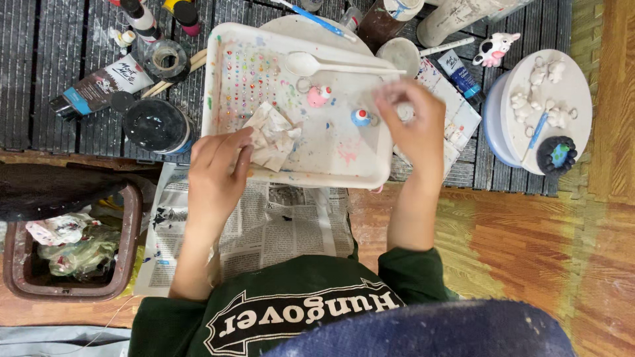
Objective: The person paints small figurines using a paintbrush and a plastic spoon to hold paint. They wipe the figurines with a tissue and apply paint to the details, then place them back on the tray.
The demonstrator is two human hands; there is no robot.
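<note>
My left hand (217,173) lies at the near left edge of a white paint-stained tray (231,49), its fingers pinching a crumpled, paint-smeared tissue (274,135). My right hand (413,125) hovers over the tray's right side, with its fingertips closed around a small white piece (405,111) that is mostly hidden. A little blue-and-red figurine (360,117) stands just left of that hand. A pink figurine on a ring (319,96) and a white spoon (311,64) lie farther back on the tray.
A black jar (157,125), paint tubes (99,86) and bottles sit left of the tray. A brown bin with rubbish (66,254) stands at the near left. Newspaper (284,225) covers my lap. At the right, a round white stand (575,86) carries unpainted figurines; a cow figurine (496,49) stands behind.
</note>
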